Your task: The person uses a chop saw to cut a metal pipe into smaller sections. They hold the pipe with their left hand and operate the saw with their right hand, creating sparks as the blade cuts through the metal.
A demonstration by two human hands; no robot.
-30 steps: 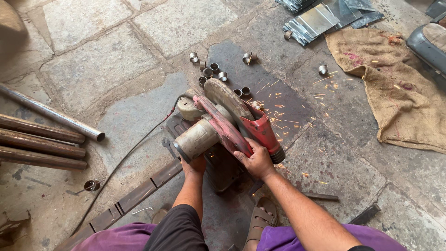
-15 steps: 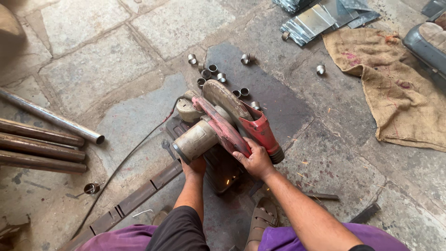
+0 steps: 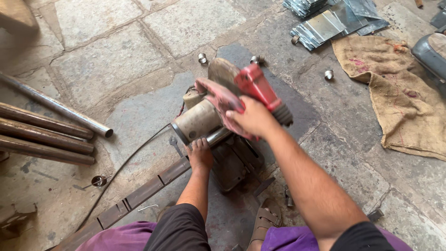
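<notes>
A red chop saw (image 3: 218,109) with a grey motor housing stands on the stone floor in front of me. My right hand (image 3: 253,118) grips its red handle, and the saw head is raised. My left hand (image 3: 200,155) rests low under the motor, on a shiny metal pipe (image 3: 217,136) lying in the saw's vise. Short cut pipe rings (image 3: 202,58) lie scattered on the floor beyond the saw.
Long rusty and steel pipes (image 3: 51,125) lie at the left. A flat steel bar (image 3: 139,193) runs along the floor by my left knee. A burlap sack (image 3: 404,97) and stacked metal sheets (image 3: 325,23) are at the right. A black cable (image 3: 125,165) trails left.
The saw head has swung up from its lowered cutting position, and the sparks seen a second ago have stopped. My left hand stays on the pipe.
</notes>
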